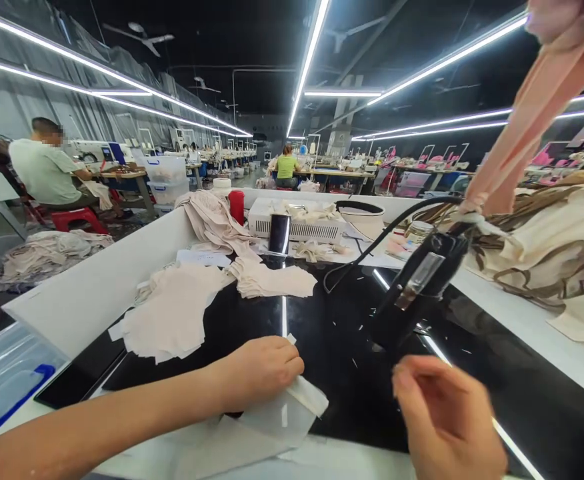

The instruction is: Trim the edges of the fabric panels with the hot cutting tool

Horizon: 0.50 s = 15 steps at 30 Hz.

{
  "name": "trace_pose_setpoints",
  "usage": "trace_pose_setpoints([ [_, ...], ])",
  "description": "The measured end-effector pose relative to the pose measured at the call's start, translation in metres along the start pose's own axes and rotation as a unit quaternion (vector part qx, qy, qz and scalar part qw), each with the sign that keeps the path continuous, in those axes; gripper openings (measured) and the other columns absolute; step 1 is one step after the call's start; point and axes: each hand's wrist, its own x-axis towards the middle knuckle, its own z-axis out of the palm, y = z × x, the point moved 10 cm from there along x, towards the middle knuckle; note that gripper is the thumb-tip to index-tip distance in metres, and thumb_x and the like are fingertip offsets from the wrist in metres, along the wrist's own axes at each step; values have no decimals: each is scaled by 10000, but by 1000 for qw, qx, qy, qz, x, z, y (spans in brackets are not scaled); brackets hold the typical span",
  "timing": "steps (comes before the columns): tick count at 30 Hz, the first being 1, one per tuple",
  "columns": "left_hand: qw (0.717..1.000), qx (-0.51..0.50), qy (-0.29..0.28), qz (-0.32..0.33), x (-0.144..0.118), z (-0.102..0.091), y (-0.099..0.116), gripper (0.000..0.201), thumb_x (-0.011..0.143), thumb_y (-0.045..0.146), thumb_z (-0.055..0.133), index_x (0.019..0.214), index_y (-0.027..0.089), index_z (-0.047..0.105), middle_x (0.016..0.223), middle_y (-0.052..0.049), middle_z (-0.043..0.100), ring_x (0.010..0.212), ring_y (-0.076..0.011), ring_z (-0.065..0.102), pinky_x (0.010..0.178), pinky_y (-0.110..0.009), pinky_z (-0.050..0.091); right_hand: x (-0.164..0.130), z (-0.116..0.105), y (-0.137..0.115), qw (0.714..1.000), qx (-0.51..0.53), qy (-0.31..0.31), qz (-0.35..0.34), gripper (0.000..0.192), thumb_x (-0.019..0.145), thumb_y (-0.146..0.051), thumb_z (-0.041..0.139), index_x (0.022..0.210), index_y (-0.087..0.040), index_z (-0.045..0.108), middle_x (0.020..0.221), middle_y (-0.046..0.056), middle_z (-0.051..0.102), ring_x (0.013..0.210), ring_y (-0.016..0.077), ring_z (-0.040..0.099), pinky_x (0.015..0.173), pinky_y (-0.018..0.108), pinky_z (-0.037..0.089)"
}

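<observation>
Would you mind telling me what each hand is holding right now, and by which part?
The left hand pinches a pale fabric strip at its upper end, against the black table. The right hand holds nothing; it is near the black tool.

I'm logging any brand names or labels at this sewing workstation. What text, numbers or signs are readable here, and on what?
None can be read.
White paper slip near the beige fabric pieces: any print is too small and blurred.
Metal plate on the black handheld tool: glare only, no legible marking.
White box behind the black spool: no readable label.
</observation>
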Motion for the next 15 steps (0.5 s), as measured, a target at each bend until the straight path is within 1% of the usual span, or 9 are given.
trace_pose_setpoints([
  [2,999,-6,12,-45,3,-8,-10,180,1074,32,619,964,172,642,903,-28,709,837,-203,706,824,-317,591,-25,18,23,992,-17,-96,83,373,929,-580,870,1049,-233,806,859,19,784,671,175,702,588,283,576],
  [3,997,-22,20,-75,4,-13,-17,184,1096,63,617,959,185,624,888,-16,701,819,-194,700,794,-306,575,-38,30,32,983,-18,-144,115,448,911,-621,865,1143,-242,806,932,26,816,621,158,674,548,279,548],
  [4,993,-44,29,-107,4,-20,-24,186,1117,96,613,959,195,609,881,-5,695,812,-188,696,774,-295,559,-48,42,40,972,-19,-184,147,520,891,-649,863,1219,-250,796,984,27,834,585,145,660,560,287,557],
  [5,988,-69,39,-134,4,-26,-31,187,1129,122,605,961,203,599,882,3,693,815,-183,692,766,-286,545,-58,56,47,956,-17,-228,183,567,868,-672,863,1242,-253,786,974,19,833,548,137,643,561,289,553],
  [7,975,-122,60,-174,1,-40,-41,184,1125,139,582,957,213,592,884,11,685,815,-180,671,760,-280,523,-76,84,61,909,-8,-321,266,573,865,-721,825,1168,-238,775,798,-14,783,449,123,553,499,279,482],
  [9,956,-187,83,-209,-5,-52,-52,168,1089,141,573,941,217,596,885,10,679,809,-178,645,760,-282,505,-89,109,68,856,14,-403,325,552,912,-767,747,999,-221,736,562,-60,618,385,107,403,428,258,326],
  [10,940,-232,92,-230,-10,-55,-58,140,1065,149,582,944,217,605,906,6,690,829,-178,646,773,-283,503,-90,120,67,839,28,-429,333,564,932,-783,715,932,-220,707,499,-77,532,384,98,341,424,253,264],
  [12,886,-355,89,-283,-22,-51,-71,25,1012,209,658,1010,216,634,948,4,726,871,-179,664,796,-285,508,-80,136,61,836,54,-448,314,599,927,-813,705,859,-219,665,490,-95,441,422,84,298,449,245,227],
  [15,751,-548,28,-367,-42,-21,-81,376,913,428,837,1163,205,666,881,29,725,780,-161,636,723,-268,469,-63,159,47,838,85,-478,250,617,908,-833,718,856,-221,654,604,-90,431,475,75,305,460,237,222],
])
